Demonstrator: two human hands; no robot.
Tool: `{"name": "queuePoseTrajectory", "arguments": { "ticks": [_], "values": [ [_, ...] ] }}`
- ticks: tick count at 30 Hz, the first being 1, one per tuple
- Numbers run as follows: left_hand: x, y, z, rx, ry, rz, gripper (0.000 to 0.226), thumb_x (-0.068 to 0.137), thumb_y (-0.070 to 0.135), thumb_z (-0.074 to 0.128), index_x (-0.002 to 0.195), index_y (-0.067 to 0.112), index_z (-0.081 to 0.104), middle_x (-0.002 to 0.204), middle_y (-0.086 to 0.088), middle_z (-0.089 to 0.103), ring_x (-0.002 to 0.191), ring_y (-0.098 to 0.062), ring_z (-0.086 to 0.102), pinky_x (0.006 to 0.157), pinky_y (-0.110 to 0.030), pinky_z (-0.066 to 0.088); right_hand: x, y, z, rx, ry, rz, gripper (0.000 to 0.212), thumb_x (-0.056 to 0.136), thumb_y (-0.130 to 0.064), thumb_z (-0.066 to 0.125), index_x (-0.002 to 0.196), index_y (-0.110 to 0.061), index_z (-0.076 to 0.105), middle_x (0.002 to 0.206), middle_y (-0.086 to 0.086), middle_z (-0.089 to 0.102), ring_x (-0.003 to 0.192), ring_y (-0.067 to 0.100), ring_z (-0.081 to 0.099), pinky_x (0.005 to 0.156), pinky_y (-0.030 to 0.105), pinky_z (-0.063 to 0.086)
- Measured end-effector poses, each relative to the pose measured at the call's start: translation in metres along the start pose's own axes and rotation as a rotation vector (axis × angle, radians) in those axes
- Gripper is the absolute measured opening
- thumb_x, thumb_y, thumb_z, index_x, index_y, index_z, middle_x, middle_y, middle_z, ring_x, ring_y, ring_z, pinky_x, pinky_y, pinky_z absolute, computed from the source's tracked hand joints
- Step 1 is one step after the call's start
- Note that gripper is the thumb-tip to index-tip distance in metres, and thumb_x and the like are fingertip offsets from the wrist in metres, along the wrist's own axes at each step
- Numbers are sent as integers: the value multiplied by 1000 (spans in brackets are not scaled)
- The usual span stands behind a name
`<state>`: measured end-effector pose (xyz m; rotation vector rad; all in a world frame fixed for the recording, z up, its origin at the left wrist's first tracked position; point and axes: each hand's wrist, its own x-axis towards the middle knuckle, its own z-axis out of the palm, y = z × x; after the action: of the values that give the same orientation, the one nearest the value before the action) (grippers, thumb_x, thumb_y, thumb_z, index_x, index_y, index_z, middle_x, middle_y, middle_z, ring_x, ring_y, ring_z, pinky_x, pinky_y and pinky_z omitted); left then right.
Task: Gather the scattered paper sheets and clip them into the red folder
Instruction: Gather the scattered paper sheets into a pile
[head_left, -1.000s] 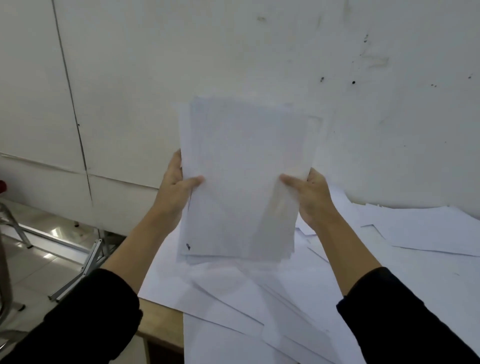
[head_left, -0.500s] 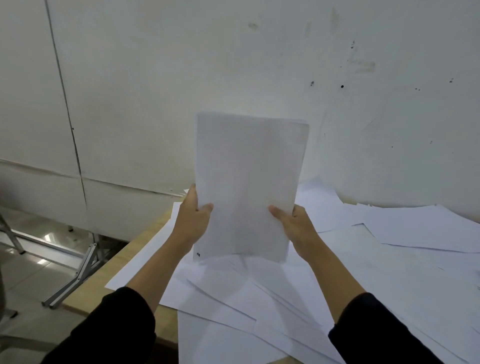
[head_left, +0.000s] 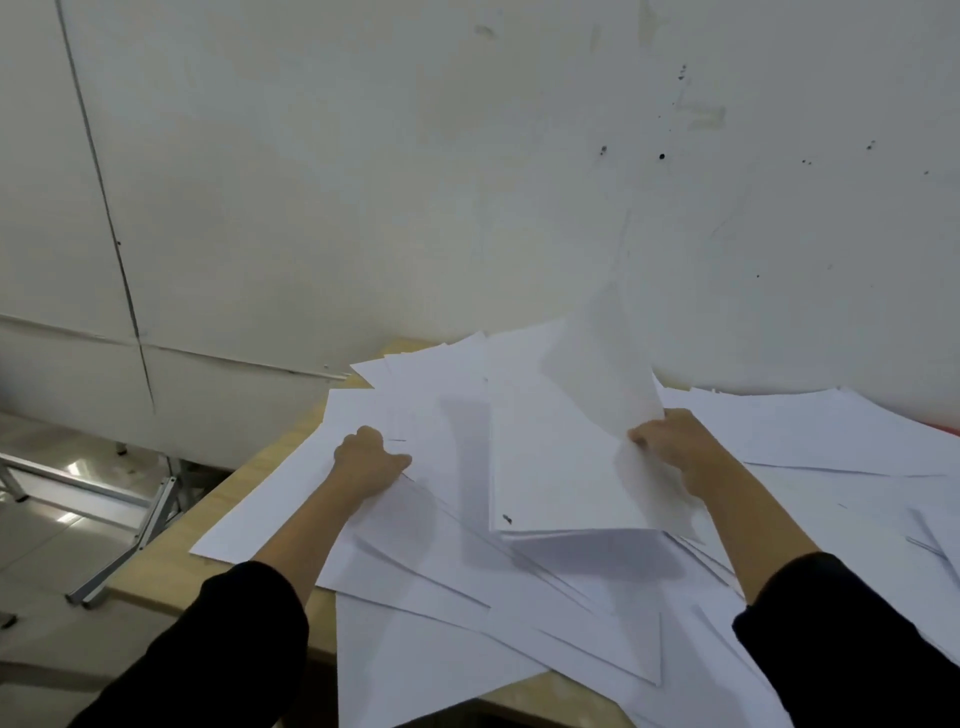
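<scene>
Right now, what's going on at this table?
A person is gathering white paper on a wooden table. The right hand grips a squared stack of sheets by its right edge. The stack is held low over the pile, with its top sheet lifted upward. The left hand seems to pinch a loose sheet beside it. Many scattered sheets still cover the table, and no folder is clearly visible.

The wooden table (head_left: 171, 564) before me stands against a white wall (head_left: 415, 182). A dark vertical seam (head_left: 106, 218) runs down the wall at my left. Small black marks (head_left: 661, 156) dot it at upper right. Left of the table, a grey metal frame (head_left: 148, 530) stands on the tiled floor (head_left: 36, 551).
</scene>
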<state>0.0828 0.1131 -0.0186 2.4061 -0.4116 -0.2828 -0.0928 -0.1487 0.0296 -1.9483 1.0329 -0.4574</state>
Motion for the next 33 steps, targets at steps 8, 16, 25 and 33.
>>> {"name": "queuePoseTrajectory", "arguments": {
  "ticks": [8, 16, 25, 33],
  "values": [
    [3, 11, 12, 10, 40, -2, 56, 78, 14, 74, 123, -4, 46, 124, -18, 54, 115, -31, 52, 97, -35, 43, 0, 42, 4, -165, -41, 89, 22, 87, -4, 56, 107, 3, 59, 108, 20, 60, 97, 33, 56, 77, 33, 41],
    [13, 12, 19, -186, 348, 235, 7, 89, 0, 53, 88, 7, 52, 81, -7, 56, 73, -23, 52, 54, -24, 36, 3, 45, 1, -165, -25, 94, 30, 88, -4, 57, 115, 9, 57, 116, 25, 61, 107, 38, 57, 95, 43, 45],
    [4, 35, 3, -906, 231, -17, 56, 78, 23, 78, 114, 8, 37, 95, -2, 57, 86, -20, 61, 56, -27, 52, 4, 51, -4, -117, -6, 110, 33, 87, -5, 58, 119, 5, 57, 110, 20, 61, 100, 36, 57, 85, 39, 45],
    [-10, 38, 4, -246, 243, 219, 28, 84, 2, 60, 113, -1, 62, 114, -20, 64, 97, -33, 58, 71, -27, 40, 5, 50, -4, -91, -20, 111, 42, 86, -8, 65, 124, 5, 52, 121, 23, 58, 110, 38, 55, 88, 39, 43]
  ]
}}
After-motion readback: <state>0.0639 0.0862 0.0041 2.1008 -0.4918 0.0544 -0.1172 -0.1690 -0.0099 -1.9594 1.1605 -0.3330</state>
